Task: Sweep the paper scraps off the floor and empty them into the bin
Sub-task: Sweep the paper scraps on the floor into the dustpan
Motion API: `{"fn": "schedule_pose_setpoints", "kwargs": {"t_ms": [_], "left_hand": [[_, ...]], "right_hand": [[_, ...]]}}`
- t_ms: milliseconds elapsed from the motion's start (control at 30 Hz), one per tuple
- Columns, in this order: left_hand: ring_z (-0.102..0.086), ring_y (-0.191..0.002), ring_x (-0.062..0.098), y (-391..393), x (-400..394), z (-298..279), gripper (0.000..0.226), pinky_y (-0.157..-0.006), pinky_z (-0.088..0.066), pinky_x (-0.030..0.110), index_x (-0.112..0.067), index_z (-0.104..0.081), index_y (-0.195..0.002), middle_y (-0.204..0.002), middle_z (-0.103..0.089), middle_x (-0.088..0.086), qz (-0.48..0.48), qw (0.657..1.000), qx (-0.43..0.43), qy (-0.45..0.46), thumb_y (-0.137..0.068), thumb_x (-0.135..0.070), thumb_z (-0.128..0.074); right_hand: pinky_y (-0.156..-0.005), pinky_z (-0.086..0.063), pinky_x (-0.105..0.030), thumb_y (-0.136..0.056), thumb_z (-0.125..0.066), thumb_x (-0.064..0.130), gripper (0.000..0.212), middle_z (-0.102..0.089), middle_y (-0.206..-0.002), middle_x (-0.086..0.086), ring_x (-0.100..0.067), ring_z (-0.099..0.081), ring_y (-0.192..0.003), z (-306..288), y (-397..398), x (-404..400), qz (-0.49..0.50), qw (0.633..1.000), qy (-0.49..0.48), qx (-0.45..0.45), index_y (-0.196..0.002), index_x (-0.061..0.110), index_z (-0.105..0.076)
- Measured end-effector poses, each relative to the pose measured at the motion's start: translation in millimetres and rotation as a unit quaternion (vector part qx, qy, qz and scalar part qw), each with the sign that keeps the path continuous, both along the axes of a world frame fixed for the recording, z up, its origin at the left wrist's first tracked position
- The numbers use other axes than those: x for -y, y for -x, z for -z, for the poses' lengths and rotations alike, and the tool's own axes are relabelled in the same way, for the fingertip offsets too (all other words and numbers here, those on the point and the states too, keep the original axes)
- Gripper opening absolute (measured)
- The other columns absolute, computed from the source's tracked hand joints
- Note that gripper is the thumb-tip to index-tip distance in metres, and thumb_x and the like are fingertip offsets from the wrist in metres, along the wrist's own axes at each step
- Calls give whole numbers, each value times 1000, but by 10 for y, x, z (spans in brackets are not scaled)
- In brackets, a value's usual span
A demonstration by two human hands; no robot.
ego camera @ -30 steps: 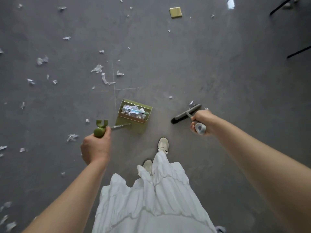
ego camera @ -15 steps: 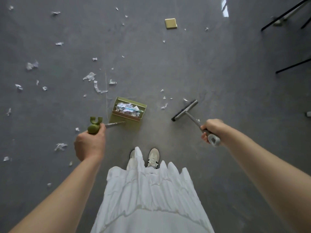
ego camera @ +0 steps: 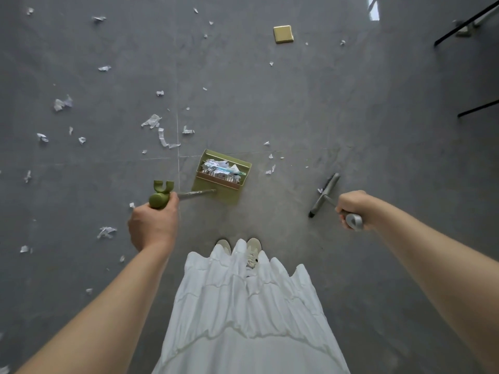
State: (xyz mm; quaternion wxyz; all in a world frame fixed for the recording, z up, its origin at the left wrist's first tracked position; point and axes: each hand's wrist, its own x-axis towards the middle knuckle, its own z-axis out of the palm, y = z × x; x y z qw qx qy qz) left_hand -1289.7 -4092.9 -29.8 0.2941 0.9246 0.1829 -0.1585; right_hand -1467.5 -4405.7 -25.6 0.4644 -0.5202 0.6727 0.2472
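My left hand (ego camera: 152, 225) grips the green top of a long-handled dustpan (ego camera: 244, 168), which stands on the grey floor ahead of my feet with white paper scraps piled inside. My right hand (ego camera: 351, 207) grips the grey handle of a broom whose dark head (ego camera: 324, 195) points down to the floor right of the pan. A few small scraps (ego camera: 270, 170) lie between pan and broom head. Many more paper scraps (ego camera: 152, 121) are scattered over the floor to the left and ahead. No bin is in view.
A small yellow square object (ego camera: 283, 34) lies on the floor far ahead. Black furniture legs (ego camera: 464, 25) stand at the upper right. My white skirt (ego camera: 248, 306) and light shoes (ego camera: 252, 251) fill the lower middle.
The broom has swung to the right, away from the dustpan, and its head has turned more upright in the view. A few scraps now lie exposed between them. The dustpan stays put.
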Motion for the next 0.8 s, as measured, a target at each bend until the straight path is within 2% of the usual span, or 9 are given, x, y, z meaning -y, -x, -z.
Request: {"fn": "schedule_pose_setpoints", "kwargs": {"t_ms": [100,167,433,567,700,800], "left_hand": [[-61,-83,38,-28,28,-7,41,-74,-46,38,-12,-62,-69,-78,-65,15,-13,1000,-3,-3,-85,-49,-69],[-58,-79,35,-45,33,-9,41,-73,-45,37,-12,-61,-70,-77,-63,13,-23,1000,-8,-5,-86,-49,-69],[-64,-82,40,-298,-22,38,47,-75,-51,42,-6,-70,-75,-81,-69,18,-57,998,-11,-13,-84,-52,-69],[-63,-85,41,-577,-8,15,46,-76,-49,41,-5,-72,-80,-83,-69,18,-73,997,-22,-16,-84,-51,-68],[-63,-90,43,-841,-2,-20,46,-79,-49,43,-3,-72,-85,-91,-70,23,-96,995,-24,-19,-85,-50,-69],[-63,-97,46,-1063,-37,-60,48,-81,-48,44,0,-72,-92,-99,-69,27,-117,993,-17,-20,-87,-48,-68]], "right_hand": [[-34,-36,-17,-91,-38,-10,21,-41,-64,-9,-18,-40,-39,-89,-259,-7,-22,999,-13,33,-77,3,-43],[-34,-36,-17,-93,-38,-9,24,-40,-63,-9,-20,-40,-47,-140,-460,-31,-31,998,-21,56,-73,4,-42],[-34,-36,-17,-93,-42,-7,21,-40,-65,-11,-19,-40,-48,-146,-1140,-58,-32,995,-21,88,-74,3,-41],[-38,-36,-22,-89,-43,-6,11,-46,-68,-15,-20,-45,-33,-182,-1513,-71,-117,991,11,69,-81,1,-44],[-35,-36,-19,-86,-47,-2,9,-50,-84,-17,-18,-41,-26,-252,-1882,-79,-189,981,21,49,-77,-1,-46],[-38,-36,-19,-86,-51,1,12,-53,-62,-14,-19,-43,-26,-274,-2216,-126,-232,971,12,46,-76,1,-46]]}}
